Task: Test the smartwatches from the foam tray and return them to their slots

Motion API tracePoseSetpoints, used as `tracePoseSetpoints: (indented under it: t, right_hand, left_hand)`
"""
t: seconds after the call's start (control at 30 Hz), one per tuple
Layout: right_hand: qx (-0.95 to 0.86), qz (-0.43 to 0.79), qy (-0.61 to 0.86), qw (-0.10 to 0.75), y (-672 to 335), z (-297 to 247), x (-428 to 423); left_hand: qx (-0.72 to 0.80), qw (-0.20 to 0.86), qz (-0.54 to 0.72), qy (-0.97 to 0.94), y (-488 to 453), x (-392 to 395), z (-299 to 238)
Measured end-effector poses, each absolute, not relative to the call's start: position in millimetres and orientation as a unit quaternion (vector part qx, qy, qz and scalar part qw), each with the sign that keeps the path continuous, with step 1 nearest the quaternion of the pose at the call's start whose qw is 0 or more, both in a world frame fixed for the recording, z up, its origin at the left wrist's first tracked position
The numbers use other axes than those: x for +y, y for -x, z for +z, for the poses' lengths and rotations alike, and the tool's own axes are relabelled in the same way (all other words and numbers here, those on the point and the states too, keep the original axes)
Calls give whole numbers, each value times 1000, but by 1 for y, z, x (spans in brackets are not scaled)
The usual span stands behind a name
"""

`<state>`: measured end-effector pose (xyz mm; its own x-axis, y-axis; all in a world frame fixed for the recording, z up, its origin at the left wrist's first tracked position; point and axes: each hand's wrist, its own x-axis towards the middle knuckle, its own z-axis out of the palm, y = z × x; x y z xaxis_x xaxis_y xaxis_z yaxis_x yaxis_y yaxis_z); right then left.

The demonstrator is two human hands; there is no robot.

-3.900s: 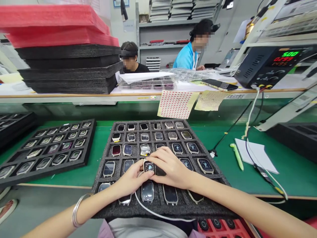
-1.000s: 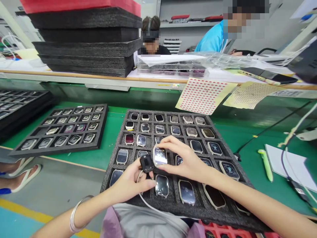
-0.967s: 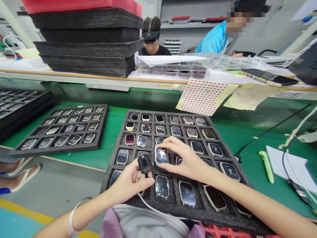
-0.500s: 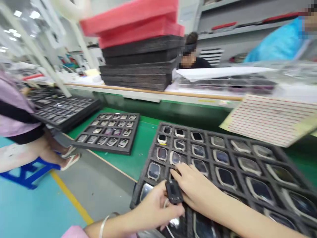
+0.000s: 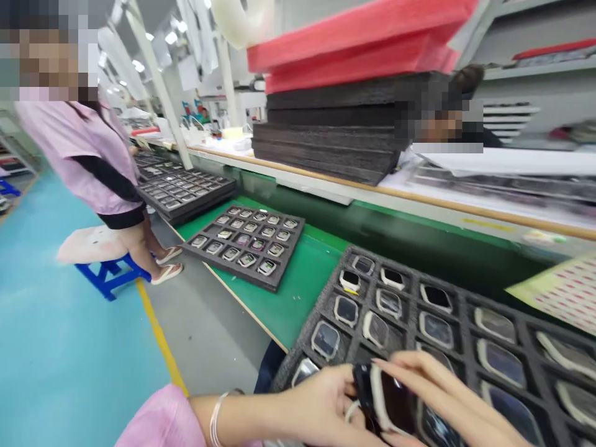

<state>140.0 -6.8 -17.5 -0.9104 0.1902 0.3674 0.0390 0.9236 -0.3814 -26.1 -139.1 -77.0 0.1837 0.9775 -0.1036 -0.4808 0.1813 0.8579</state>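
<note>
My left hand [image 5: 321,403], a silver bangle on its wrist, pinches a small black charger puck [image 5: 361,382] with a white cable looped under it. My right hand [image 5: 451,397] holds a white-edged watch body [image 5: 393,403], its dark screen facing up, right against the puck. Both hands hover over the near left corner of a black foam tray [image 5: 335,287]. Its pockets hold several watch bodies. The hands are cut off by the bottom edge of the view.
A second foam tray of watches [image 5: 246,245] lies on the green belt [image 5: 298,292], with more trays [image 5: 186,189] beyond. Black foam trays [image 5: 335,130] topped with red foam [image 5: 354,43] are stacked on the raised shelf. A person in pink [image 5: 79,149] stands left by a blue stool [image 5: 109,276].
The view has swung left and the hands sit lower in it. My right hand, flat over the tray half a second ago, now holds a watch body against the puck in my left.
</note>
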Motion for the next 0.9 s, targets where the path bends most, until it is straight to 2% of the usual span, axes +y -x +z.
tracePoseSetpoints:
  t: [0.1,0.23,0.63,0.77,0.9]
  right_hand:
    - [-969,210,39,125,-131,-5,-33]
    - [-971,215,49,95,-124,-2,-35]
    - [-927,331,54,170,-127,-18,-42]
    - [-927,340,57,151,-130,-16,-39]
    - [-948,288,41,131,-132,-15,-40]
  left_hand:
    - [374,649,554,-362,22,-148,-67]
    - [407,651,538,-346,17,-153,-61]
    - [465,630,525,-334,14,-156,-58]
    - [484,628,515,-326,11,-154,-54]
    - [482,609,545,-316,8,-154,-56]
